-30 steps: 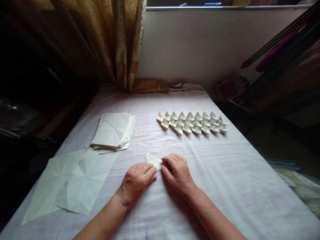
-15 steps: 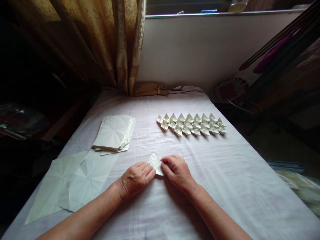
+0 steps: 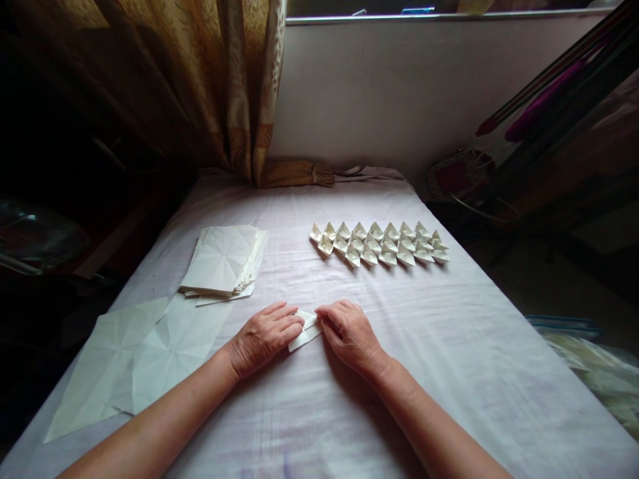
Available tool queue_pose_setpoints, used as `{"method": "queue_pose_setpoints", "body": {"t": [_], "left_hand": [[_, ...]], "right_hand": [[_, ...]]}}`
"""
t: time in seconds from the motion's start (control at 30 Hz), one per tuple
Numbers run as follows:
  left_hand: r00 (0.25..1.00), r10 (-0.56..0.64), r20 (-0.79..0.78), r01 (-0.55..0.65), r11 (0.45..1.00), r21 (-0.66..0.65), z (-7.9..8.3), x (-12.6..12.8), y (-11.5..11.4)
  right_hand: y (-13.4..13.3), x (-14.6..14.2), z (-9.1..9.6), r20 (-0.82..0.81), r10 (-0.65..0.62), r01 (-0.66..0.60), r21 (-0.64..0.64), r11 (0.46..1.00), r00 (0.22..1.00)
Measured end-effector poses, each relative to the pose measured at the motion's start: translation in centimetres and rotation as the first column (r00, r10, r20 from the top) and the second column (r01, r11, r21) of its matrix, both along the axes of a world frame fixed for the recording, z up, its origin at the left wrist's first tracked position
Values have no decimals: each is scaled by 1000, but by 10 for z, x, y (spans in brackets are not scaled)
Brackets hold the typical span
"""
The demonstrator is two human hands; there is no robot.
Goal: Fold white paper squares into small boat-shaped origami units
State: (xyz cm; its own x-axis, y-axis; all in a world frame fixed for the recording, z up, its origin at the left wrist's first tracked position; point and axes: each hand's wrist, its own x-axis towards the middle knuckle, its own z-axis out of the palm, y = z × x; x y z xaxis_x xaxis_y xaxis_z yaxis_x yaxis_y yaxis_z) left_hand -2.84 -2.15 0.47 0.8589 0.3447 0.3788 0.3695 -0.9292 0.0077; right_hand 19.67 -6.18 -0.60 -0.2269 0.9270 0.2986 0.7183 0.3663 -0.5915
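Observation:
A small folded piece of white paper [image 3: 304, 332] lies on the cloth between my hands. My left hand [image 3: 267, 334] presses its fingers on the paper's left side. At the right end, my right hand [image 3: 349, 334] pinches the paper's edge between thumb and curled fingers. A fold line crosses the paper, and its outer ends are hidden under my fingers. Beyond my right hand, folded paper boats [image 3: 379, 246] stand close together in staggered rows. To the left sits a stack of creased paper sheets [image 3: 222, 259].
Two loose creased sheets [image 3: 170, 352] lie beside my left forearm. A pale cloth [image 3: 299, 426] covers the table. At the back hang a gold curtain [image 3: 239, 100] and a fringed tieback [image 3: 294, 174]. Plastic-wrapped items [image 3: 589, 366] are off the right edge.
The folded paper has turned and now lies flatter and wider between my hands. My left hand has shifted slightly left and up. The whole view has tilted slightly.

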Motion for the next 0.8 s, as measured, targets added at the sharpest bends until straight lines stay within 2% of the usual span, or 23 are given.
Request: {"method": "queue_pose_setpoints", "body": {"t": [0.13, 0.33, 0.43, 0.57, 0.67, 0.8], "left_hand": [[996, 83, -36, -85, 994, -72, -5, -4, 3], [974, 168, -152, -203, 945, -255, 11, -3, -5], [968, 220, -124, -245, 937, -250, 12, 4, -16], [955, 295, -31, -296, 937, -186, 0, 10, -29], [940, 341, 7, -332, 920, -208, -7, 9, -33], [937, 349, 21, -333, 909, -250, -9, 8, -32]], "right_hand": [[-11, 1, 0, -22, 9, -9, 1, 1000, 1000], [-16, 6, -1, -48, -8, 8, -18, 1000, 999], [-16, 7, -4, -32, -43, 43, 12, 999, 999], [-17, 7, -7, -6, -68, 68, 20, 997, 998], [-16, 7, -6, 5, -74, 74, 12, 997, 997], [-16, 9, -3, 13, -52, 52, 9, 999, 999]]}}
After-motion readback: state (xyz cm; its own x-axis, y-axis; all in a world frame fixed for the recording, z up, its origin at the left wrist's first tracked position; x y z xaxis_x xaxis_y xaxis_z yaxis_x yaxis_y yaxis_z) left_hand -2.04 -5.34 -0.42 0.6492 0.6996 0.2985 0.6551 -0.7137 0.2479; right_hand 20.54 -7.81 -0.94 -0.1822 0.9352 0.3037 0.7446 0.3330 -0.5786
